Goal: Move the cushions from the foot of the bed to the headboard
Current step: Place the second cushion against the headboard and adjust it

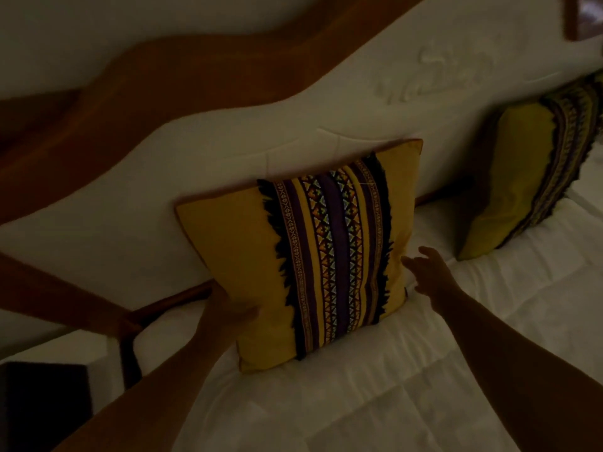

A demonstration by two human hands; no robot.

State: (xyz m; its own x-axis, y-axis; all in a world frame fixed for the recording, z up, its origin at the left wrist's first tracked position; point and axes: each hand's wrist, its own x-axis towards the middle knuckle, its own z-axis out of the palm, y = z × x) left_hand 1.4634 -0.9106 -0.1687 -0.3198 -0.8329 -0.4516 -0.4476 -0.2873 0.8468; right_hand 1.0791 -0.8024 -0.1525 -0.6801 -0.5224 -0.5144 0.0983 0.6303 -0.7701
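A yellow cushion [235,256] with a striped, patterned, black-fringed band stands upright on the white bed [391,386], leaning against the white headboard [228,141]. My left hand [228,313] lies against its lower left edge, partly hidden behind it and blurred. My right hand [427,272] hovers with fingers apart beside the cushion's right edge, barely off it. A second matching cushion [522,177] leans on the headboard at the far right.
The headboard has a wavy brown wooden frame [163,76]. A dark bedside piece [42,402] stands at the lower left next to the mattress. The room is dim. White quilted bedding fills the foreground.
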